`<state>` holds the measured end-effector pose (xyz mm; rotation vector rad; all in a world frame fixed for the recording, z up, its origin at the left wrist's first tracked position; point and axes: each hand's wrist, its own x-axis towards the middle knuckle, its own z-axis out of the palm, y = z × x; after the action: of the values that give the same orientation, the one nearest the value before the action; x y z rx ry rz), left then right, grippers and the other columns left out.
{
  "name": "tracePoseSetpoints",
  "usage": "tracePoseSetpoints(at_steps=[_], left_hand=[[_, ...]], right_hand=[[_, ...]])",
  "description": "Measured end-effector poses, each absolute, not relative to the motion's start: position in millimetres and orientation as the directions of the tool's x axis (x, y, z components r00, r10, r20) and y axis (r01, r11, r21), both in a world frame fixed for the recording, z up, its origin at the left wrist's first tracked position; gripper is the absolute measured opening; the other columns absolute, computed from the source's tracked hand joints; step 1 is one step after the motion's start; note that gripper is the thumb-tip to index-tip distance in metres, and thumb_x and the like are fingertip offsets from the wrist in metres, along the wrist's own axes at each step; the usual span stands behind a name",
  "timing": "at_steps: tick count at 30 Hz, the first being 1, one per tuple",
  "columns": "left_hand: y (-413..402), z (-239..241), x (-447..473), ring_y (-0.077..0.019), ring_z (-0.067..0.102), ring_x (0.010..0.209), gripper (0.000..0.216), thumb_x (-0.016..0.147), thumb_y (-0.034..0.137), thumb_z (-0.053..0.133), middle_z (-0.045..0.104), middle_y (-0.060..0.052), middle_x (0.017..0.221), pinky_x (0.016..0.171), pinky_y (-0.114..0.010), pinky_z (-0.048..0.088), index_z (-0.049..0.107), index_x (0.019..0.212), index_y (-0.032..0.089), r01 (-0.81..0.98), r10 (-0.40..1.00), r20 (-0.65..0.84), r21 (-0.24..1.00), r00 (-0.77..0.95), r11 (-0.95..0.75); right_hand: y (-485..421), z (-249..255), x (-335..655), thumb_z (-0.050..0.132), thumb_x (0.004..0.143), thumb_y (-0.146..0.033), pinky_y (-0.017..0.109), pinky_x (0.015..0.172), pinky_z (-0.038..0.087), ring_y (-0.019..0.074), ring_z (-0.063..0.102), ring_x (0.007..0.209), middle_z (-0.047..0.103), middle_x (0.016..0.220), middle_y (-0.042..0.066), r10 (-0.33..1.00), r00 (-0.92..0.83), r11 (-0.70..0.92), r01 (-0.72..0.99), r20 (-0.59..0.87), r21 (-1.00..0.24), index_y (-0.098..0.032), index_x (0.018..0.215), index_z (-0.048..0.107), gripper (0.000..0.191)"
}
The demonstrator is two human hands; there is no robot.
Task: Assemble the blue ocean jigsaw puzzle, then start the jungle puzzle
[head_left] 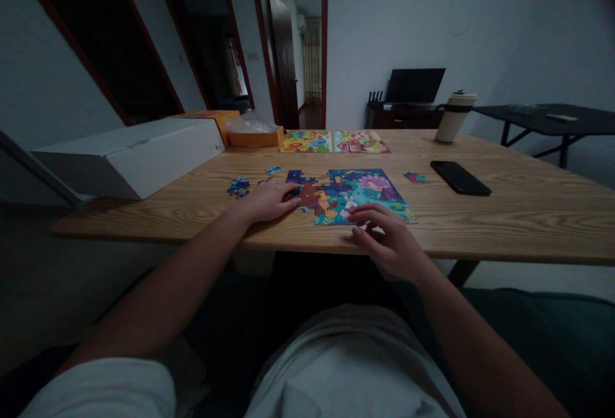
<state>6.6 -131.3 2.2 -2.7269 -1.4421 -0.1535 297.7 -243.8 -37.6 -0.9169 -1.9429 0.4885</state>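
Observation:
A colourful jigsaw puzzle [358, 192] lies partly assembled near the front edge of the wooden table [504, 207]. My left hand [269, 201] rests flat on the table, fingers stretched toward the puzzle's left edge, touching a piece there. My right hand [384, 239] hovers at the puzzle's front edge with fingers curled and fingertips on the lower border; what, if anything, they pinch is hidden. Loose pieces [239, 186] lie left of my left hand, and a single piece [414, 177] sits to the right of the puzzle.
Two finished puzzle boards [335, 142] lie further back. A white box [139, 152] and an orange box [250, 133] stand at the left. A black phone [460, 177] and a tumbler [455, 117] are at the right. A dark side table [552, 120] stands beyond.

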Motion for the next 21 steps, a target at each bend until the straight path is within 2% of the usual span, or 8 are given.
tracePoseSetpoints(at_steps=[4, 7, 9, 11, 14, 16, 18, 21], left_hand=[[-133, 3, 10, -0.0346, 0.056, 0.126, 0.057, 0.1, 0.059, 0.034, 0.061, -0.011, 0.14, 0.106, -0.051, 0.037, 0.063, 0.136, 0.026, 0.829, 0.828, 0.058, -0.084, 0.558, -0.553], [-134, 6, 12, -0.0347, 0.056, 0.125, 0.055, 0.1, 0.057, 0.033, 0.061, -0.01, 0.141, 0.104, -0.051, 0.036, 0.064, 0.135, 0.027, 0.821, 0.823, 0.037, -0.107, 0.567, -0.561], [-134, 9, 15, -0.0342, 0.057, 0.123, 0.055, 0.101, 0.057, 0.031, 0.062, -0.01, 0.139, 0.102, -0.049, 0.038, 0.063, 0.136, 0.028, 0.808, 0.811, 0.021, -0.105, 0.585, -0.58], [-132, 12, 19, -0.0337, 0.06, 0.119, 0.055, 0.101, 0.057, 0.03, 0.065, -0.01, 0.135, 0.1, -0.047, 0.04, 0.063, 0.136, 0.029, 0.791, 0.794, 0.002, -0.094, 0.608, -0.605], [-128, 15, 32, -0.0325, 0.063, 0.112, 0.053, 0.101, 0.056, 0.032, 0.068, -0.01, 0.128, 0.095, -0.043, 0.042, 0.065, 0.132, 0.029, 0.786, 0.789, -0.008, -0.087, 0.614, -0.612], [-127, 15, 43, -0.0322, 0.064, 0.108, 0.052, 0.1, 0.056, 0.034, 0.07, -0.011, 0.124, 0.092, -0.042, 0.043, 0.068, 0.127, 0.027, 0.794, 0.798, -0.006, -0.096, 0.602, -0.6], [-126, 15, 54, -0.0327, 0.065, 0.104, 0.053, 0.1, 0.056, 0.034, 0.071, -0.013, 0.12, 0.088, -0.042, 0.044, 0.07, 0.122, 0.025, 0.796, 0.801, -0.007, -0.111, 0.598, -0.595], [-121, 17, 64, -0.0327, 0.067, 0.096, 0.054, 0.098, 0.057, 0.036, 0.073, -0.015, 0.112, 0.083, -0.041, 0.046, 0.073, 0.113, 0.021, 0.79, 0.795, -0.006, -0.116, 0.606, -0.602]], right_hand=[[-247, -37, 295, 0.057, 0.097, -0.034, 0.032, 0.075, 0.058, 0.0232, 0.065, 0.107, 0.064, 0.122, 0.011, 0.763, -0.336, 0.646, 0.389, 0.552, -0.657, -0.023, 0.109, 0.068, 0.019], [-243, -26, 306, 0.057, 0.097, -0.036, 0.033, 0.077, 0.058, 0.0235, 0.065, 0.107, 0.066, 0.121, 0.011, 0.746, -0.387, 0.665, 0.395, 0.542, -0.634, -0.023, 0.108, 0.07, 0.021], [-228, -11, 328, 0.059, 0.095, -0.038, 0.037, 0.083, 0.057, 0.0245, 0.065, 0.106, 0.069, 0.117, 0.01, 0.735, -0.396, 0.677, 0.469, 0.55, -0.567, -0.023, 0.107, 0.071, 0.022], [-198, 6, 361, 0.061, 0.094, -0.041, 0.037, 0.081, 0.057, 0.0242, 0.068, 0.096, 0.072, 0.11, 0.009, 0.795, -0.301, 0.585, 0.613, 0.527, -0.532, -0.023, 0.11, 0.072, 0.026], [-139, 25, 418, 0.062, 0.092, -0.036, 0.036, 0.074, 0.056, 0.0243, 0.07, 0.085, 0.074, 0.104, 0.012, 0.934, -0.089, 0.266, 0.818, 0.345, -0.51, -0.019, 0.11, 0.074, 0.028], [-103, 28, 447, 0.066, 0.088, -0.029, 0.037, 0.079, 0.055, 0.0273, 0.069, 0.092, 0.074, 0.111, 0.016, 0.977, 0.003, 0.083, 0.914, 0.213, -0.396, -0.014, 0.111, 0.074, 0.028], [-78, 23, 463, 0.071, 0.084, -0.025, 0.037, 0.083, 0.054, 0.0292, 0.069, 0.099, 0.072, 0.116, 0.018, 0.996, 0.029, -0.003, 0.958, 0.085, -0.285, -0.014, 0.112, 0.075, 0.031], [-62, 7, 467, 0.072, 0.084, -0.029, 0.035, 0.081, 0.052, 0.0266, 0.07, 0.092, 0.075, 0.108, 0.016, 0.996, 0.013, -0.033, 0.971, -0.084, -0.237, -0.015, 0.11, 0.077, 0.03]])
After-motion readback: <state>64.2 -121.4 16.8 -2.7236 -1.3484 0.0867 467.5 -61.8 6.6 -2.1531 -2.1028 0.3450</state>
